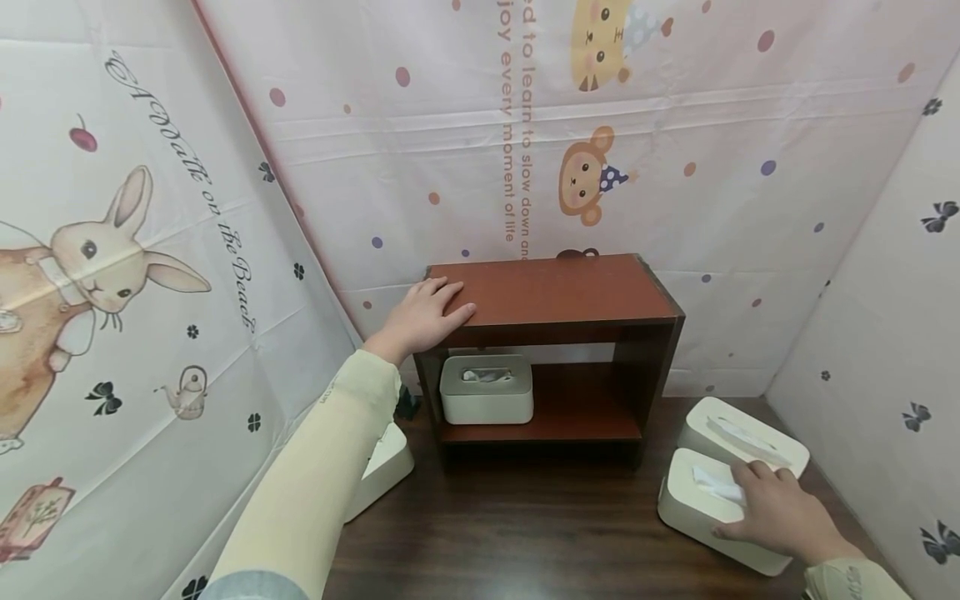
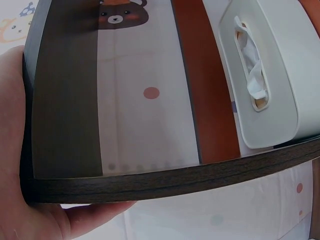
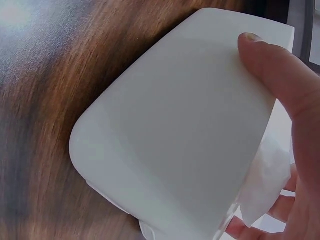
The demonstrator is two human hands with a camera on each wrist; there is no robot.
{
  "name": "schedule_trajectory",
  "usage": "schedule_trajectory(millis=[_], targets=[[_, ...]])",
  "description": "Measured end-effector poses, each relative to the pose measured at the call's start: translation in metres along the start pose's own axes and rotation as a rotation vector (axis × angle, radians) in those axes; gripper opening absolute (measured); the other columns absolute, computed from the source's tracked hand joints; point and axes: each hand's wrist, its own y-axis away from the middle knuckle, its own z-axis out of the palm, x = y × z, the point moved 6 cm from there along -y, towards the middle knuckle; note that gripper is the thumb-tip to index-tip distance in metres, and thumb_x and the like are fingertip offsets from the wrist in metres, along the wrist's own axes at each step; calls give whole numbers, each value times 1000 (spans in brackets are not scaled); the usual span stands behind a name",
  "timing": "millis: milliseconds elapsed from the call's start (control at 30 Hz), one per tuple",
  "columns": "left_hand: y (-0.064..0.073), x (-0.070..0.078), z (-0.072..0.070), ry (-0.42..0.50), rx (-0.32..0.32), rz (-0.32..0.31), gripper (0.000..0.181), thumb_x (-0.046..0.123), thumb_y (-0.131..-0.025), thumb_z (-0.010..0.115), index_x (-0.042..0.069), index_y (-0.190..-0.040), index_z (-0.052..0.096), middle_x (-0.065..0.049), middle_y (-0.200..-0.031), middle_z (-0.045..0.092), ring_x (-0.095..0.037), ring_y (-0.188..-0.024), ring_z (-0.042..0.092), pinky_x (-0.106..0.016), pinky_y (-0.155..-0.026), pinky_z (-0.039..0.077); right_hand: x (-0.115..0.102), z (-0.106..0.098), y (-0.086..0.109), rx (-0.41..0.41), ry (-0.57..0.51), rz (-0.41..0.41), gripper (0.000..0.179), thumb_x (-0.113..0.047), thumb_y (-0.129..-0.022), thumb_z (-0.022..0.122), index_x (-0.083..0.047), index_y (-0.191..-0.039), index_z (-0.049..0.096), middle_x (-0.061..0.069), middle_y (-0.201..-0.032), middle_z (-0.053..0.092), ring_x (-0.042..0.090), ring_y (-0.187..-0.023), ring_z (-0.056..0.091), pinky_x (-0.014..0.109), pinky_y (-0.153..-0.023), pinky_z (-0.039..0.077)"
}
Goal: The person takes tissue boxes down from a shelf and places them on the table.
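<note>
My left hand [image 1: 423, 317] rests on the front left corner of a small reddish-brown shelf [image 1: 555, 292] with dark edges, its fingers lying over the top board. Inside, on the left of the lower board, sits a pale tissue box [image 1: 487, 406], its slot also seen in the left wrist view. On the right, my right hand [image 1: 783, 508] grips the nearer of two pale tissue boxes [image 1: 697, 508], thumb against its side [image 3: 165, 115] and fingers across the top. White tissue [image 3: 267, 180] sticks out under that palm. The farther tissue box [image 1: 705, 425] stands right behind it.
Another pale tissue box [image 1: 390, 471] lies at the left, partly hidden by my left sleeve [image 1: 315, 467]. The dark wood tabletop [image 1: 540, 525] spreads in front of the shelf. Printed cloth walls [image 1: 450, 125] close in the back and both sides.
</note>
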Motion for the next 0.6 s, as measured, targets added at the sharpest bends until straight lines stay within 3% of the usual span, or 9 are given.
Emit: schedule_trajectory(millis=[333,600], targets=[[2,-1,-2,9,0,-1,82,72,-109,42,21,-172,41,-11,-178,30,-37,-165,22,-60,-129,27,-2,-1,2,18,-20,2,120,-80,-60,92,6,-137,59,31,-122,62,57,-105,59,70,-62,55],[1,0,-1,13,5,10,82,72,-108,43,20,-172,41,-12,-178,31,-38,-165,23,-59,-130,27,-2,0,3,-23,-6,8,122,-82,-64,90,8,-139,59,32,-124,62,58,-108,60,71,-66,56]])
